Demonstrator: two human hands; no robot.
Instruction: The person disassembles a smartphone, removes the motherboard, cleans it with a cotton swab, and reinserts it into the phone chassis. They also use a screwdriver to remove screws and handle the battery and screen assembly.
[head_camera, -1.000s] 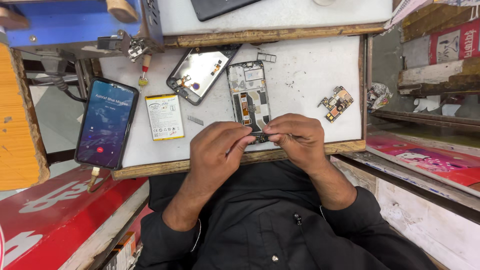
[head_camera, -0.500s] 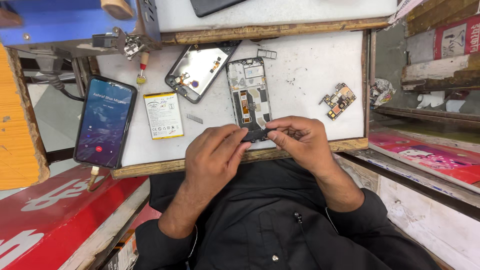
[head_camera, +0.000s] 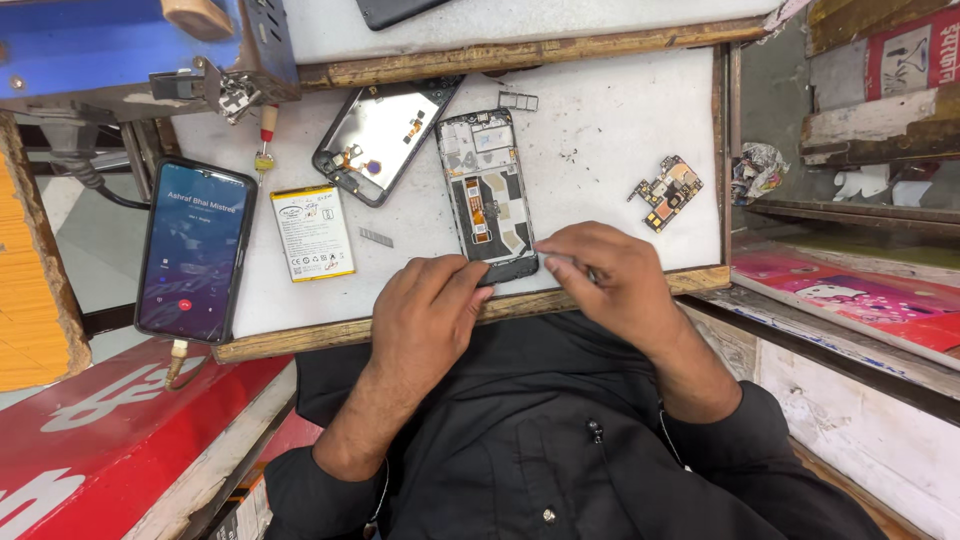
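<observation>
Left hand (head_camera: 425, 305) pinches the lower end of the opened phone frame (head_camera: 487, 195), fingers closed on its bottom edge at the near rim of the white worktop (head_camera: 600, 130). Right hand (head_camera: 605, 275) is curled shut beside that edge (whether it holds a small tool, I cannot tell). Disassembly appears well advanced: battery (head_camera: 313, 232), back cover (head_camera: 385, 135) and circuit board (head_camera: 667, 190) lie apart beyond.

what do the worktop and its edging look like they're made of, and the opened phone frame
Worktop: likely painted board or laminate, matte white and scuffed. Edging: worn wood, bare brown with chipped paint. Opened phone frame: seemingly dark plastic rim around a grey metal-looking plate.
</observation>
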